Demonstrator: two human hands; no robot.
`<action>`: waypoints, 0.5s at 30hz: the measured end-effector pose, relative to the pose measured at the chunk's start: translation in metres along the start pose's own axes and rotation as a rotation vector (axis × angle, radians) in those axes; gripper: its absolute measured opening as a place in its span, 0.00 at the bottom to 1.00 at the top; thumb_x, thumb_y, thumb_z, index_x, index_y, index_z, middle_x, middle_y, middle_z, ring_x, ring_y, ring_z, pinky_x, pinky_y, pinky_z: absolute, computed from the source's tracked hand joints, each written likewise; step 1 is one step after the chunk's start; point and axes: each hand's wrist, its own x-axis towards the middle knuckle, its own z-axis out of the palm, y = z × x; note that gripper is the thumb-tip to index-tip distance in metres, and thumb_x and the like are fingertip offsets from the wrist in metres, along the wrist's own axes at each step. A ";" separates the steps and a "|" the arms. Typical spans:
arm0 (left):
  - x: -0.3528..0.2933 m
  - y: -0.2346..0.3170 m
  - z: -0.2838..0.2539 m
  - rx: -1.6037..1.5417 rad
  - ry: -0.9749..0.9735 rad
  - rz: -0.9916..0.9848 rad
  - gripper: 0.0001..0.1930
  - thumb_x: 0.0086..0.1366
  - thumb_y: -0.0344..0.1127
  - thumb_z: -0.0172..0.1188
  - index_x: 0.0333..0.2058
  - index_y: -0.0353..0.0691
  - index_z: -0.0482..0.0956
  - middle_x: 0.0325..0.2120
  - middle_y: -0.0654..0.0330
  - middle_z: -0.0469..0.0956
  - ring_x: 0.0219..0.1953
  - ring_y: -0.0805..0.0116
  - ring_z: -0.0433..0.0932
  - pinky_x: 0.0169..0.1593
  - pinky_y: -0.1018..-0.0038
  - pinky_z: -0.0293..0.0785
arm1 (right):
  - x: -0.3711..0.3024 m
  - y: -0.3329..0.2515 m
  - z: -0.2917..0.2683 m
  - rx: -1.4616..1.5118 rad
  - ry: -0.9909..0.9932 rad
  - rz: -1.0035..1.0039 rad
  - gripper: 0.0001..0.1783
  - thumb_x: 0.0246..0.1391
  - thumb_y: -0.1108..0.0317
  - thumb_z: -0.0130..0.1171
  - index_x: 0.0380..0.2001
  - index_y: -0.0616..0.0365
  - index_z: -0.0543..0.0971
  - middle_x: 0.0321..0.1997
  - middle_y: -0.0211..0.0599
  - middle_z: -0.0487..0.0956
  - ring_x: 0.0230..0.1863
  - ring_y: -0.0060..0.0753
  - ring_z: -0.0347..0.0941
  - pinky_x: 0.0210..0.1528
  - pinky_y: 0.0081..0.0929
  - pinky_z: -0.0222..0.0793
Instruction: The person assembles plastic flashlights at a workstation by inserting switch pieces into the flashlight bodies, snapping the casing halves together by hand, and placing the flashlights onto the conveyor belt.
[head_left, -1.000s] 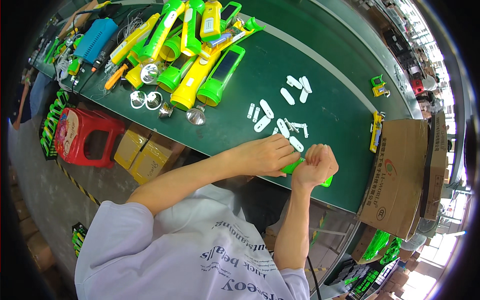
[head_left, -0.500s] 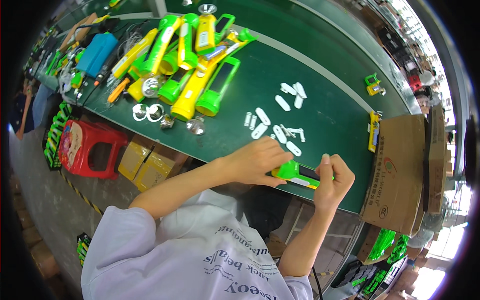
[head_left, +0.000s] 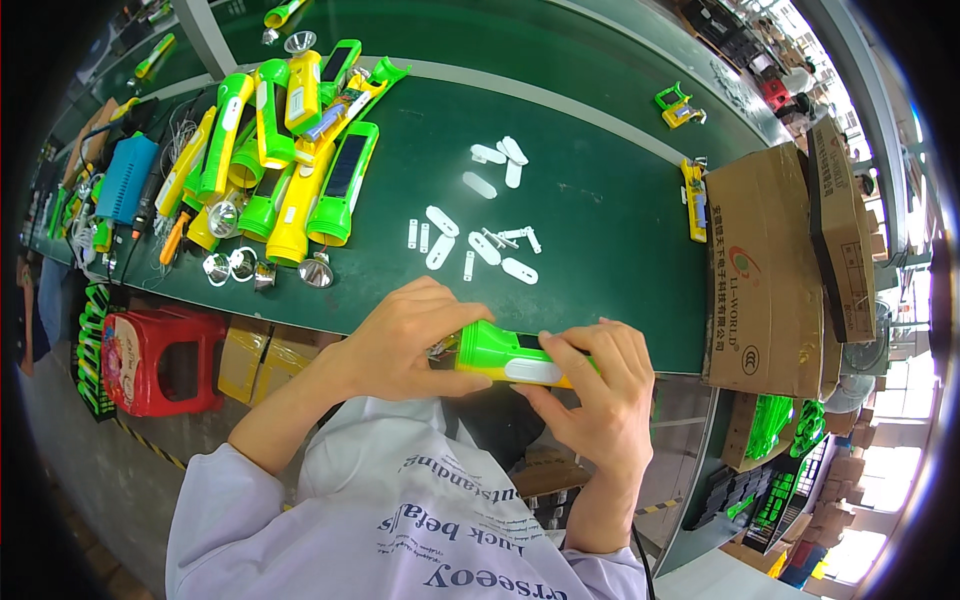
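Green-and-yellow flashlight (head_left: 512, 358) lies crosswise between 2 hands, at the near edge of the green table (head_left: 620, 260). The left hand (head_left: 405, 340) curls about its wide end, thumb on the near side; the right hand (head_left: 605, 390) closes thumb and fingers around the other end. The step in hand looks like handling the wide end; the next move seems to call for steady support and care with the shiny part (head_left: 443, 347), mostly hidden beside the left palm
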 end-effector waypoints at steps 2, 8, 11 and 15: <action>0.000 0.002 -0.003 -0.007 -0.002 -0.015 0.26 0.46 0.45 0.71 0.41 0.34 0.79 0.24 0.57 0.74 0.28 0.59 0.73 0.38 0.67 0.67 | -0.001 -0.001 -0.003 -0.024 0.028 0.009 0.27 0.28 0.62 0.76 0.37 0.56 0.81 0.37 0.30 0.77 0.37 0.38 0.72 0.48 0.46 0.69; -0.006 0.011 -0.011 0.082 0.011 -0.016 0.26 0.47 0.45 0.70 0.41 0.33 0.78 0.24 0.58 0.74 0.28 0.61 0.73 0.39 0.67 0.68 | -0.015 0.007 -0.015 0.143 0.481 0.100 0.16 0.49 0.57 0.61 0.20 0.61 0.77 0.21 0.37 0.74 0.24 0.38 0.69 0.32 0.33 0.66; -0.002 0.011 0.000 0.313 0.060 0.110 0.28 0.47 0.47 0.71 0.43 0.33 0.77 0.28 0.58 0.76 0.31 0.62 0.74 0.42 0.65 0.69 | -0.008 0.003 -0.009 0.420 0.777 0.217 0.24 0.59 0.64 0.48 0.09 0.59 0.64 0.11 0.33 0.64 0.16 0.28 0.57 0.21 0.26 0.49; -0.006 -0.014 0.018 0.614 -0.009 0.200 0.31 0.49 0.48 0.69 0.47 0.34 0.74 0.35 0.58 0.77 0.36 0.63 0.74 0.45 0.61 0.70 | 0.006 0.019 0.016 1.319 0.691 0.432 0.25 0.58 0.68 0.46 0.09 0.55 0.52 0.11 0.27 0.51 0.16 0.22 0.44 0.21 0.28 0.37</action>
